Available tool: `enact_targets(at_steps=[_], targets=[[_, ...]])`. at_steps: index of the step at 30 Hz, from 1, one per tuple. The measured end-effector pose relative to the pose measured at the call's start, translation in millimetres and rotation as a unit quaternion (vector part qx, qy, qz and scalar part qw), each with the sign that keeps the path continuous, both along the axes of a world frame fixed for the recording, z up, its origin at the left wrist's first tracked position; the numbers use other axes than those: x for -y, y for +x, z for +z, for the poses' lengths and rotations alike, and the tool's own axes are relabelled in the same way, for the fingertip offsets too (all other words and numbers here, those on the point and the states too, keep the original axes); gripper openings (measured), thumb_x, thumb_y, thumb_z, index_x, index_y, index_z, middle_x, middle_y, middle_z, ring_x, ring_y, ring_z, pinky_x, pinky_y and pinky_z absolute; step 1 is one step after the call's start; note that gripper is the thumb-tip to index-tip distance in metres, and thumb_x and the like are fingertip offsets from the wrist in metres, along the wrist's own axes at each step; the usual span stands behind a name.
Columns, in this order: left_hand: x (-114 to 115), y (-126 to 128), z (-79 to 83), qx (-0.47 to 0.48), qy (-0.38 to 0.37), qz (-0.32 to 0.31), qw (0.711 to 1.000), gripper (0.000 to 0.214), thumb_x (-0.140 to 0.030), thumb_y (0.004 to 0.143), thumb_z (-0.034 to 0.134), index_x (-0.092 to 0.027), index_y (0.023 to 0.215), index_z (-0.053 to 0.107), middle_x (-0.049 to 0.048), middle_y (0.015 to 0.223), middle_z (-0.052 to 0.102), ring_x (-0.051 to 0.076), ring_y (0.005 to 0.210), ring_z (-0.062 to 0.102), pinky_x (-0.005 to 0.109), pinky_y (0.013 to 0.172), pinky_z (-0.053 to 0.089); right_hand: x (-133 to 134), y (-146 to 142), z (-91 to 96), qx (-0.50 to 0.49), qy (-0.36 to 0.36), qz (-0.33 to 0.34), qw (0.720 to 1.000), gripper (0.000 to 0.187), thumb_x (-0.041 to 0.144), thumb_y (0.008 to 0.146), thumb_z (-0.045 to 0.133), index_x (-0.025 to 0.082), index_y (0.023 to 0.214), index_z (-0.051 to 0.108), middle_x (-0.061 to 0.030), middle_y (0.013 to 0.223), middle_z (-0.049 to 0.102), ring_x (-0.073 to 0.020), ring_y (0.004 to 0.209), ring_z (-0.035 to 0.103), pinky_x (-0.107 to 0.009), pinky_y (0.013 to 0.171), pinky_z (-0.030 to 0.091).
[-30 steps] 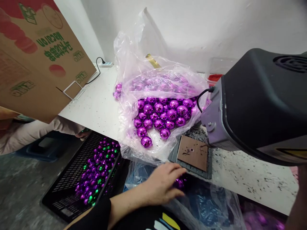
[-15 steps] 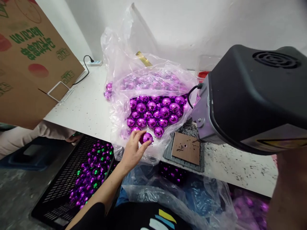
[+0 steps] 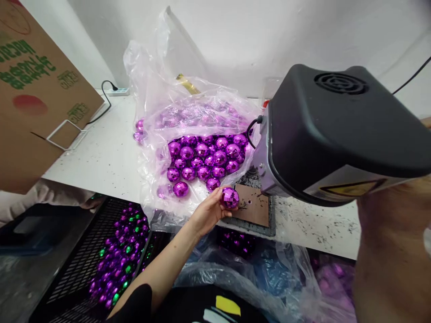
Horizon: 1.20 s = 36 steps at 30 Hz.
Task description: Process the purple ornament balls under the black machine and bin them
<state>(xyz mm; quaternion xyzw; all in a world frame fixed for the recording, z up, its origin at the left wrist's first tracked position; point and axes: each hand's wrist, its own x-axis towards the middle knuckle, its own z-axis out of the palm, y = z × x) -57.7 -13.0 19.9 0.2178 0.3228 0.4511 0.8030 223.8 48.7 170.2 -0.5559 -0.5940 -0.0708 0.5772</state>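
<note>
Far left: brown box (image 3: 37, 103), tilted, w/ another person's sleeve (image 3: 43, 197) under it. Below table edge: black crate (image 3: 84, 269) w/ purple & green balls inside. White table (image 3: 107, 157) w/ clear bag (image 3: 161, 89) full of shiny purple balls (image 3: 205, 154). Left hand (image 3: 208, 211) closed round one purple ball (image 3: 230, 198), pinched in fingertips, held just over left edge of brown plate (image 3: 254, 206). Right: big black machine (image 3: 336, 130) hanging over plate. Right hand: only forearm in view, grip can't tell.
</note>
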Motion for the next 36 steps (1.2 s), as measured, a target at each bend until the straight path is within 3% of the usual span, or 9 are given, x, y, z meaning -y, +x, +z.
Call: enact_targets(at_steps=[4, 8, 12, 18, 22, 28, 36], targets=[[-3.0, 5.7, 0.4, -0.090, 0.041, 0.019, 0.995, 0.055, -0.049, 0.086, 0.083, -0.020, 0.129, 0.065, 0.0064, 0.106, 0.073, 0.018, 0.089, 0.072, 0.025, 0.069, 0.054, 0.5, -8.8, 5.4, -0.012, 0.027, 0.032, 0.999, 0.034, 0.037, 0.097, 0.050, 0.008, 0.081, 0.054, 0.0003, 0.072, 0.046, -0.0004, 0.069, 0.039, -0.020, 0.066, 0.027], [-7.0, 19.4, -5.9, -0.232, 0.140, 0.032, 0.962, 0.050, -0.044, 0.088, 0.080, -0.021, 0.129, 0.064, 0.0070, 0.119, 0.071, 0.022, 0.107, 0.068, 0.029, 0.082, 0.055, 3.7, -15.3, 10.3, -0.013, 0.029, 0.039, 0.999, 0.038, 0.039, 0.098, 0.047, 0.008, 0.078, 0.051, 0.0009, 0.071, 0.046, 0.0002, 0.066, 0.038, -0.020, 0.064, 0.024], [-11.1, 38.0, -9.0, -0.361, 0.270, 0.005, 0.892, 0.041, -0.037, 0.095, 0.072, -0.022, 0.131, 0.061, 0.0088, 0.128, 0.070, 0.028, 0.119, 0.065, 0.044, 0.106, 0.050, 4.8, -18.3, 12.4, -0.012, 0.023, 0.031, 0.999, 0.039, 0.041, 0.098, 0.048, 0.008, 0.076, 0.049, 0.0019, 0.068, 0.042, 0.0008, 0.065, 0.034, -0.020, 0.063, 0.022], [-11.3, 53.9, -8.4, -0.500, 0.416, 0.009, 0.760, 0.037, -0.028, 0.095, 0.070, -0.020, 0.130, 0.059, 0.0115, 0.130, 0.069, 0.030, 0.123, 0.064, 0.049, 0.109, 0.050, 5.4, -15.8, 12.5, 0.001, 0.021, 0.038, 0.999, 0.038, 0.040, 0.099, 0.049, 0.008, 0.079, 0.051, 0.0018, 0.069, 0.043, 0.0011, 0.066, 0.035, -0.019, 0.063, 0.024], [-10.7, 59.4, -14.2, -0.545, 0.453, 0.036, 0.705, 0.043, -0.027, 0.092, 0.075, -0.020, 0.131, 0.058, 0.0120, 0.132, 0.068, 0.030, 0.124, 0.062, 0.049, 0.110, 0.049, 7.4, -15.2, 13.7, 0.008, 0.015, 0.029, 0.999, 0.039, 0.040, 0.099, 0.049, 0.008, 0.078, 0.050, 0.0018, 0.069, 0.042, 0.0011, 0.066, 0.035, -0.019, 0.063, 0.023], [-14.7, 67.7, -26.6, -0.576, 0.454, 0.058, 0.677, 0.046, -0.027, 0.085, 0.080, -0.021, 0.126, 0.062, 0.0099, 0.126, 0.070, 0.031, 0.123, 0.062, 0.051, 0.113, 0.044, 9.0, -15.6, 14.4, 0.001, 0.008, 0.027, 1.000, 0.038, 0.042, 0.097, 0.050, 0.009, 0.078, 0.051, 0.0017, 0.068, 0.041, -0.0002, 0.066, 0.035, -0.020, 0.064, 0.025], [-14.3, 66.1, -29.9, -0.572, 0.453, -0.004, 0.683, 0.046, -0.027, 0.090, 0.073, -0.019, 0.133, 0.058, 0.0132, 0.137, 0.066, 0.033, 0.133, 0.056, 0.060, 0.126, 0.027, 11.6, -15.8, 13.2, 0.014, 0.009, 0.036, 0.999, 0.039, 0.042, 0.100, 0.048, 0.009, 0.080, 0.051, 0.0013, 0.070, 0.042, -0.0005, 0.068, 0.036, -0.020, 0.066, 0.025]])
